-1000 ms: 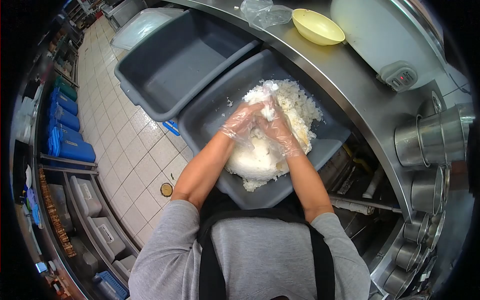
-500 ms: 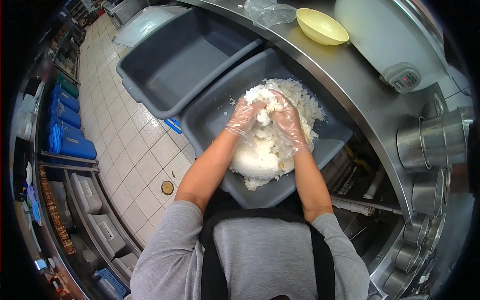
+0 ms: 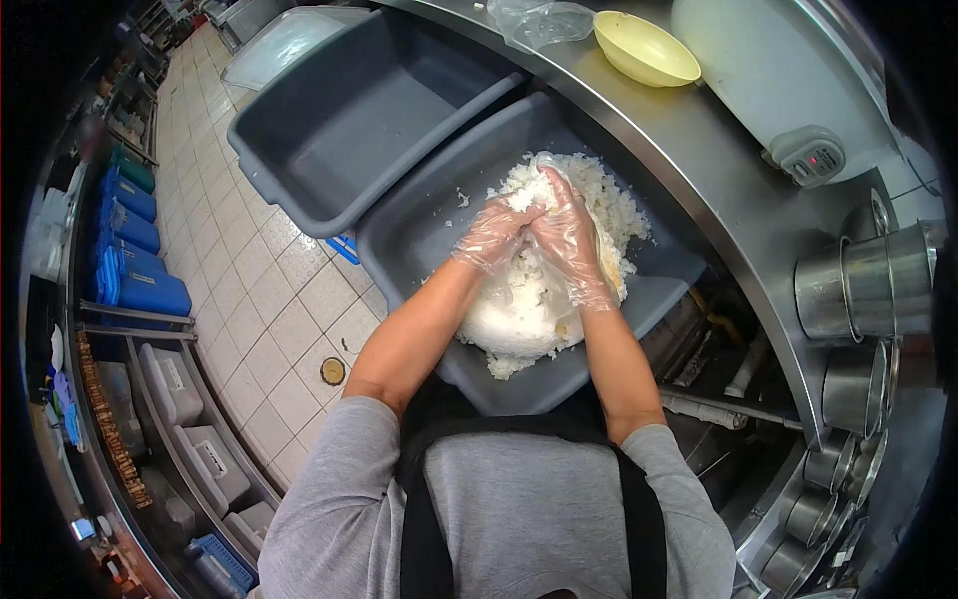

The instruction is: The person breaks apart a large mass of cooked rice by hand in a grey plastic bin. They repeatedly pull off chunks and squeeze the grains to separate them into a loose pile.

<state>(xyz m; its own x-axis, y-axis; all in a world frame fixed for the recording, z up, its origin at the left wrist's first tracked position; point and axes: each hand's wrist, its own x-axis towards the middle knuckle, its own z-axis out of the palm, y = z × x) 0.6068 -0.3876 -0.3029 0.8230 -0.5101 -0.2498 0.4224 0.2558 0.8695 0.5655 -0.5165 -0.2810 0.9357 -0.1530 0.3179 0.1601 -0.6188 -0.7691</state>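
White rice (image 3: 524, 309) lies heaped in a grey plastic tub (image 3: 404, 235) in front of me. Both hands wear clear plastic gloves and meet over the upper part of the heap. My left hand (image 3: 494, 232) and my right hand (image 3: 567, 228) are pressed around a clump of rice (image 3: 529, 190), part of which shows above the fingers. The palms and some fingertips are hidden. Loose grains stick to the tub's inner wall on the left.
Another grey tub (image 3: 339, 120) without rice stands at the upper left. A steel counter (image 3: 689, 170) curves along the right, bearing a yellow bowl (image 3: 647, 50) and a plastic bag (image 3: 544, 22). Metal pots (image 3: 858, 285) are at the far right, blue bins (image 3: 145, 285) at the left.
My hands have come closer together, and the fingers now cover more of the rice clump between them. The right hand's fingers have straightened upward.
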